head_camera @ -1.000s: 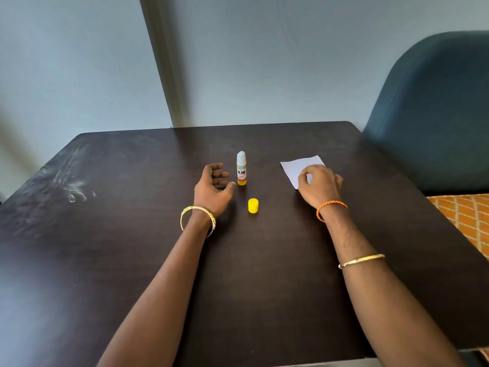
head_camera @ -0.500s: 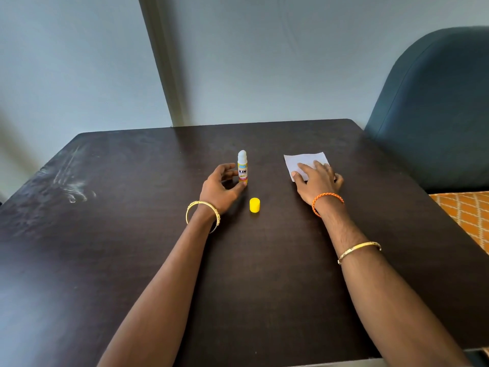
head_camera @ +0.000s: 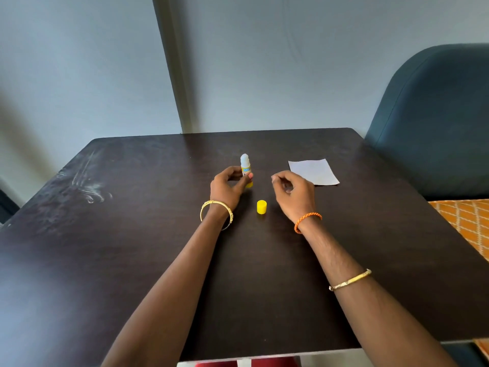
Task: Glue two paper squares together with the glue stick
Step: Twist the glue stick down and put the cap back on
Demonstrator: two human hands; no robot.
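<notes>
Already uncapped, the glue stick stands upright, gripped by the left hand; its cap sits just nearer. Right hand hangs loosely curled, empty, beside the paper. Whether gluing is done, I cannot tell.

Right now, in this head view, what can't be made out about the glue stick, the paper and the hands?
- Glue stick: label mostly hidden by the left hand gripping it.
- White paper: one sheet or two stacked cannot be told; it lies flat.
- Right hand: fingertips curl inward, too small to tell if they pinch anything.
</notes>
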